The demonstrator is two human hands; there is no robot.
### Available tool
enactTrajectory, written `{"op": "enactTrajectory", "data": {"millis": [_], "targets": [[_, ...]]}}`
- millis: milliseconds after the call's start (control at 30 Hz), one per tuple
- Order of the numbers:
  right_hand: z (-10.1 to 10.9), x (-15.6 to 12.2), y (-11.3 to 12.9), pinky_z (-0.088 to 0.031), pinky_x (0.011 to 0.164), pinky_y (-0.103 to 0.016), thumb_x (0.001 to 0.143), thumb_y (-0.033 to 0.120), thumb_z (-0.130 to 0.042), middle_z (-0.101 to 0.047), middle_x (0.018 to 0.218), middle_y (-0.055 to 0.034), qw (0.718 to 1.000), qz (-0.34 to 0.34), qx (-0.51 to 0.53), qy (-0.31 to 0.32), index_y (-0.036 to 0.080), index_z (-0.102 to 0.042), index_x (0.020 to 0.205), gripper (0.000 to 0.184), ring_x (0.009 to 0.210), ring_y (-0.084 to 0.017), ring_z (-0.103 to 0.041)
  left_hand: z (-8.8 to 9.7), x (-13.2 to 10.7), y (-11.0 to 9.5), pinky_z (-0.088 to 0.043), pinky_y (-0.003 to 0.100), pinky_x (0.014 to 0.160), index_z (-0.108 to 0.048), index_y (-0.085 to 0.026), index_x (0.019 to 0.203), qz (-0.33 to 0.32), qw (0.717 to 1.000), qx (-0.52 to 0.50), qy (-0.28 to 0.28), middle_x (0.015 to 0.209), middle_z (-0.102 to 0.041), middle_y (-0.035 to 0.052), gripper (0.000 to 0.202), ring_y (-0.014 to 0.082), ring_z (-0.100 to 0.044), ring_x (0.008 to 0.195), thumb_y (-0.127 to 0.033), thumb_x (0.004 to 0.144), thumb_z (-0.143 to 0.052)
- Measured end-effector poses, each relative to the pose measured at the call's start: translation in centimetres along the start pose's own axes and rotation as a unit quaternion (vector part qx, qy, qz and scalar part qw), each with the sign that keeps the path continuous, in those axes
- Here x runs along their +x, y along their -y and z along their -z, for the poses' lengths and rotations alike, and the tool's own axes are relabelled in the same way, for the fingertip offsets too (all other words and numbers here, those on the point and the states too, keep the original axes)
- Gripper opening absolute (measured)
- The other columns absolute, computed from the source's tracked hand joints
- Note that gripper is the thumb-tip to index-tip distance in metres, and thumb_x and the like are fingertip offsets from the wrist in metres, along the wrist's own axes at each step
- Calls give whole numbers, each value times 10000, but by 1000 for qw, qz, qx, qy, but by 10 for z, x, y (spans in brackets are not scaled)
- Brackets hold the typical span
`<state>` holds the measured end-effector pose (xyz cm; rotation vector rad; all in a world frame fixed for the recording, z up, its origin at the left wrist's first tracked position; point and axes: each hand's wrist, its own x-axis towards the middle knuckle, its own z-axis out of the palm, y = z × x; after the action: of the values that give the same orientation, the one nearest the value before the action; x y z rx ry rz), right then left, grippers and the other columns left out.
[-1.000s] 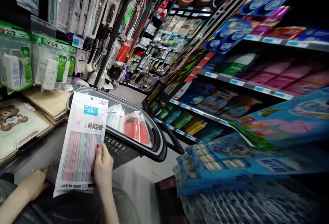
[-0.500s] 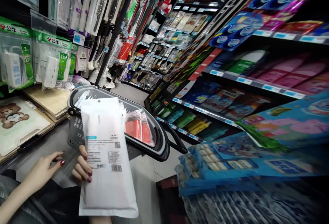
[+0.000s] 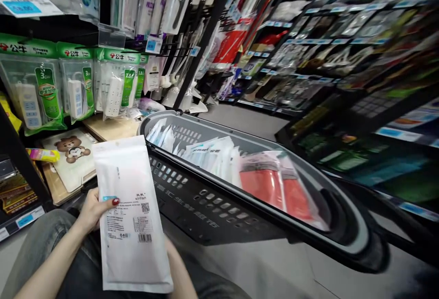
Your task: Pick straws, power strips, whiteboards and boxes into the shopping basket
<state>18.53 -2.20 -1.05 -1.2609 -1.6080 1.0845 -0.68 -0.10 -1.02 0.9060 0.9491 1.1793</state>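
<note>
My left hand (image 3: 94, 207) grips the left edge of a flat white plastic package (image 3: 132, 226), thumb on the front. The package stands nearly upright over my lap, its printed side with a barcode towards me. Behind its right edge my right forearm (image 3: 180, 269) comes up; the right hand and its fingers are hidden by the package. Beside it is a dark grey shopping basket (image 3: 209, 212). Inside the basket are several white packages (image 3: 216, 155) towards the middle and left, and red-and-clear packages (image 3: 264, 180) at the right end.
Power strips in green packaging (image 3: 44, 93) hang on the left shelf. Below them lie boards, one with a bear picture (image 3: 70, 148). A black basket handle (image 3: 394, 216) reaches right. Stocked shelves (image 3: 343, 38) line the back and right.
My left hand has moved from open beside the package to holding its left edge. The right hand's fingers have gone out of sight behind it. The view has turned left and the basket appears nearer.
</note>
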Motion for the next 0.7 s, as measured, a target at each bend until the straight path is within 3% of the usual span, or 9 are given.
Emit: {"op": "enactTrajectory", "data": {"millis": [67,133,200,300,700], "targets": [[0,0,3,-530,562,-308,864,640,-175,-691,755,-85,992,-27,111,50,79,-625,990,729,662,-179,-644,5,2,-4,-477,245,572,-655,-94,721,-11,1000,24,-10,714,-692,71,367,171,-611,604,-337,503,-823],[1,-1,7,-528,693,-338,831,635,-366,-686,960,-120,965,-49,240,95,127,-581,1108,618,839,-218,-652,7,4,-6,-479,242,577,-673,-94,714,-16,999,41,-17,723,-701,71,323,172,-616,613,-309,522,-821],[0,-2,10,-498,803,-360,737,500,-634,-643,1105,-118,944,-65,308,101,174,-547,1157,539,964,-243,-620,7,5,-5,-483,245,578,-682,-99,719,-17,998,49,-25,727,-707,71,317,176,-621,615,-319,533,-816],[-6,-2,11,-492,817,-386,689,323,-724,-653,1091,-101,942,-88,317,64,190,-562,1114,474,964,-256,-618,4,7,-2,-487,250,570,-684,-98,706,-15,998,51,-37,721,-711,76,336,182,-626,609,-347,524,-816],[-11,-1,14,-493,842,-413,669,324,-734,-679,1030,-96,936,-110,333,30,164,-593,1049,436,889,-254,-643,4,5,-2,-497,261,569,-689,-83,718,-4,998,45,-54,737,-718,92,340,200,-642,619,-331,525,-818]]}}
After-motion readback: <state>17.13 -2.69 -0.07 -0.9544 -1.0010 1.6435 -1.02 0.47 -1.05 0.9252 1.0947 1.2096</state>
